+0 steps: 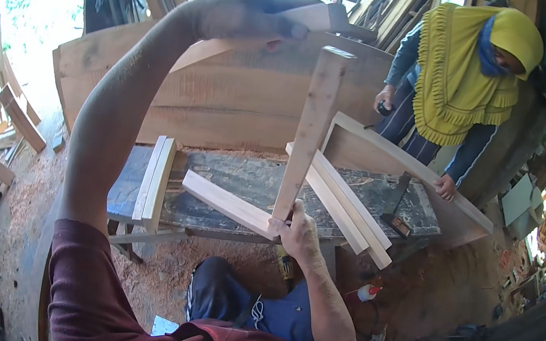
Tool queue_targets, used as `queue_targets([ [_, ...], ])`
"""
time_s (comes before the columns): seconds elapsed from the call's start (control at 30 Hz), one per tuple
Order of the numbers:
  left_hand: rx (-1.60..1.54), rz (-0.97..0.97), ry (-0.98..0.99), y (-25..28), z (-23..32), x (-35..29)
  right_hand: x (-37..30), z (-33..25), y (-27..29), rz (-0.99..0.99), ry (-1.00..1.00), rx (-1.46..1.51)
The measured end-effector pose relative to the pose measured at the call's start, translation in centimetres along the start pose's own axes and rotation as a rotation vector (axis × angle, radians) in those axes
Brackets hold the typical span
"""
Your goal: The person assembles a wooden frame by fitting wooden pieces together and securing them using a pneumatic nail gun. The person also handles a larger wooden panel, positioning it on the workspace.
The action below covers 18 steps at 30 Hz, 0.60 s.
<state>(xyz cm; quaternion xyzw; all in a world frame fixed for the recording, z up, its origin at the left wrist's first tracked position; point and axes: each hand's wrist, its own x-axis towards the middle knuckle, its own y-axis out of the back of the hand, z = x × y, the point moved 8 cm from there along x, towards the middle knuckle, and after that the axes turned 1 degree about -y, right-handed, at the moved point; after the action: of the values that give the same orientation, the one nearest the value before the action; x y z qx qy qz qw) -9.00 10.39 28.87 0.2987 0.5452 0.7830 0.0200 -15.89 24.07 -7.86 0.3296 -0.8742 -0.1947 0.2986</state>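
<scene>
And here's the right hand (pixel 301 237), closed round the foot of an upright bar (pixel 310 134) at the desk's (pixel 224 169) near edge, right where a lying bar (pixel 233 201) ends, two strips (pixel 154 180) over to the left, more bars (pixel 347 206) to the right! Up beyond, the left hand (pixel 257 16) is raised, fingers wrapped on some pale wood (pixel 310 16), before a broad board (pixel 248 103), while at right a co-worker (pixel 466 79) steadies a panel (pixel 460 216) one-handed.
</scene>
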Motion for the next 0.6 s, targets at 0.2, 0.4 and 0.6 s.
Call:
queue_targets([
  [0.2, 0.044, 0.02, 0.098, -0.7, -0.2, 1.1, -0.4, 0.2, -0.1, -0.021, -0.028, 0.01],
  [0.4, -0.028, 0.082, 0.169, 1.1, -0.9, -0.7, -0.9, -0.2, 0.0, -0.01, -0.004, 0.019],
  [0.6, -0.795, 0.41, 0.336, -2.1, -6.5, -9.2, -0.2, -1.3, 0.6, -0.008, -0.007, 0.046],
])
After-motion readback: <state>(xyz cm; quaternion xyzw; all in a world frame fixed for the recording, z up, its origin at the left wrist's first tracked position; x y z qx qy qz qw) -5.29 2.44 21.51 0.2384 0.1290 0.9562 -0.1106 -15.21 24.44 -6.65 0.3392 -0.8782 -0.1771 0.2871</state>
